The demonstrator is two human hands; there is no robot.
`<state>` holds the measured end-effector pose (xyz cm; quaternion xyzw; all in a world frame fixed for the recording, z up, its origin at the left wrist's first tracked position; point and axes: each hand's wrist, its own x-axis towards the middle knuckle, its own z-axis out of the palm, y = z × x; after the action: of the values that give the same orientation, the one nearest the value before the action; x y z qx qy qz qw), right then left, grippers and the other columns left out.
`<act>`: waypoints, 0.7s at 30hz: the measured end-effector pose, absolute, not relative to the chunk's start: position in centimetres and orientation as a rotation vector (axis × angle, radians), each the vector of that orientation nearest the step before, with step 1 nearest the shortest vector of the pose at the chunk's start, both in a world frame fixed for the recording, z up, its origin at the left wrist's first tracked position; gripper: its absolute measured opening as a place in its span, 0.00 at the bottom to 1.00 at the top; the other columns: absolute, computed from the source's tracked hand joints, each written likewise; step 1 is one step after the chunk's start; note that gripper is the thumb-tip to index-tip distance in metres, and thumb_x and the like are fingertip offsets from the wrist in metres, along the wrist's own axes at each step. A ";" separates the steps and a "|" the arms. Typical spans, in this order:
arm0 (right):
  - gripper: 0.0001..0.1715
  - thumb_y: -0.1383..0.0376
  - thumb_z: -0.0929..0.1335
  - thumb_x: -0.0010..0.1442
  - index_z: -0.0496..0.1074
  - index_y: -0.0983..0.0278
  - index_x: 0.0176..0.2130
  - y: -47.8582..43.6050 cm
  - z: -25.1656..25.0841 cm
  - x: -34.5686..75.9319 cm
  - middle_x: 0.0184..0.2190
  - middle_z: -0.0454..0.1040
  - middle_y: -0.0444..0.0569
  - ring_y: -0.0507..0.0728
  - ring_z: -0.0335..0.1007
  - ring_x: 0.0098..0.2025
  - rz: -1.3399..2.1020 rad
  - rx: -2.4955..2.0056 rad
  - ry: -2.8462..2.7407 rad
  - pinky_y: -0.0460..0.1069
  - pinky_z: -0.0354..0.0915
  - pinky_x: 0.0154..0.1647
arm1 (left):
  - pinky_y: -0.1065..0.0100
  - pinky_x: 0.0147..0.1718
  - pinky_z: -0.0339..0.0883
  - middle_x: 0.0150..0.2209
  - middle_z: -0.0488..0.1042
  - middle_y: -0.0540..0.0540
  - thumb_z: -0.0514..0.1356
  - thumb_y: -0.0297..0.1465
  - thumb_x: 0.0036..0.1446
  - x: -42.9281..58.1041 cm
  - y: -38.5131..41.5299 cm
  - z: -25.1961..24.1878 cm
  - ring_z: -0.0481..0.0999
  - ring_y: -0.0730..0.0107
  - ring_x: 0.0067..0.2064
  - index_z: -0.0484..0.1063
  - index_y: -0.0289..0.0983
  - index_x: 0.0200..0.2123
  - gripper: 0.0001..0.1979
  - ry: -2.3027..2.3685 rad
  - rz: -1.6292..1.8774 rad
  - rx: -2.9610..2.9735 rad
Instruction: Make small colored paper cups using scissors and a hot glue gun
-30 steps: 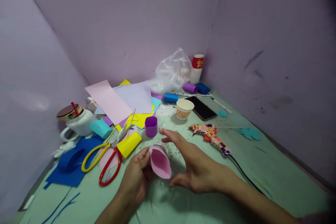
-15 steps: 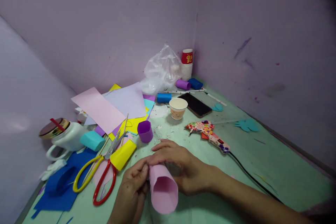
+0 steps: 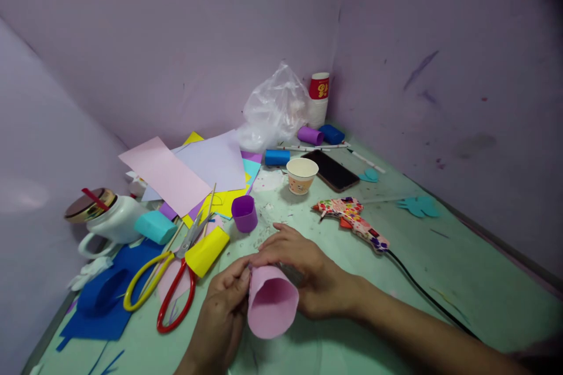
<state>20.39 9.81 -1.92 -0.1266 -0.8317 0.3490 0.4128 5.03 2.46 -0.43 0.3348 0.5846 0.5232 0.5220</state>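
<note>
A pink paper tube (image 3: 278, 328), its wide opening facing me, is held between my two hands at the near middle of the table. My left hand (image 3: 226, 310) pinches the tube's left side, thumb along the edge. Around its far end and right side curl the fingers of my right hand (image 3: 303, 269); some fingertips are hidden behind it. Beyond my hands stands a purple paper tube (image 3: 244, 215). A yellow paper tube (image 3: 206, 252) lies to the left, beside scissors (image 3: 176, 299) with one yellow and one red handle.
A floral glue gun (image 3: 354, 222) with a black cord lies at right. Farther back are a paper cup (image 3: 302, 176), a phone (image 3: 332, 171), a plastic bag (image 3: 277, 108) and stacked cups (image 3: 318, 99). Paper sheets (image 3: 165, 176) and a white mug (image 3: 116, 225) are at left.
The pink tube has tilted slightly, so more of its opening faces me. Both hands keep their hold on it. The whole view has shifted a little.
</note>
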 end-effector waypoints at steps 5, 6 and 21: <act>0.23 0.61 0.71 0.54 0.70 0.62 0.50 10.1 -2.2 20.7 0.42 0.76 0.51 0.58 0.68 0.50 0.863 -0.309 -2.198 0.61 0.48 0.61 | 0.71 0.33 0.68 0.33 0.78 0.46 0.64 0.32 0.47 4.9 2.4 -0.6 0.72 0.68 0.32 0.79 0.36 0.34 0.10 1.382 1.223 0.784; 0.23 0.61 0.71 0.54 0.70 0.63 0.50 10.1 -2.3 20.7 0.42 0.77 0.51 0.58 0.67 0.51 0.869 -0.306 -2.197 0.61 0.47 0.62 | 0.72 0.31 0.67 0.32 0.77 0.46 0.64 0.32 0.46 4.9 2.4 -0.5 0.72 0.69 0.30 0.79 0.36 0.33 0.10 1.382 1.218 0.771; 0.21 0.67 0.72 0.50 0.72 0.58 0.46 9.9 -3.3 20.2 0.40 0.79 0.48 0.58 0.71 0.50 0.961 -0.329 -2.075 0.62 0.47 0.62 | 0.73 0.25 0.65 0.28 0.77 0.44 0.67 0.36 0.44 4.5 2.3 -0.7 0.70 0.71 0.26 0.80 0.34 0.36 0.16 1.304 1.186 0.693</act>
<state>20.18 9.88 -3.27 -0.1302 -0.8217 0.3806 0.4038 4.46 2.32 -0.68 0.2971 0.5589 0.5082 0.5840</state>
